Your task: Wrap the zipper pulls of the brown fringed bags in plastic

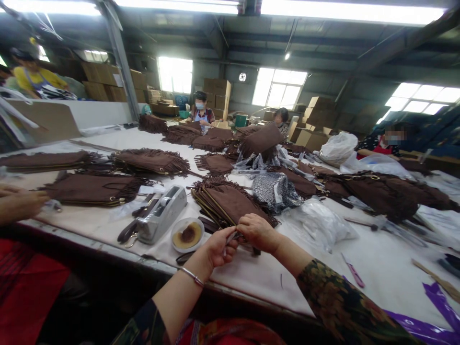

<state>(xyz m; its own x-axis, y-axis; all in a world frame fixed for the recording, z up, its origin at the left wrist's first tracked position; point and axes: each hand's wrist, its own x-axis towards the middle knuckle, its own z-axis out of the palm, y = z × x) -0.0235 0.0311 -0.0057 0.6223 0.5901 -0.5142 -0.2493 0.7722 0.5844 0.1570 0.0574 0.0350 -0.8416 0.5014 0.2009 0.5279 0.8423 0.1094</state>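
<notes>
I have both hands together at the near edge of the stack of fringed brown zip pouches (239, 201), with the fingers of the left hand (221, 247) and the right hand (257, 232) closed on a small pale strip (232, 235); I can't tell what it is or whether it joins a pouch. The stack lies on the far side of my grip, fringe spreading at its far edge, and the gold zip edges run slantwise from far left to near right, toward my fingertips. I judge the right hand the nearer, since it overlaps the stack's near corner in my view, while the left sits lower, just right of the white dish (178, 224), palm turned up.
</notes>
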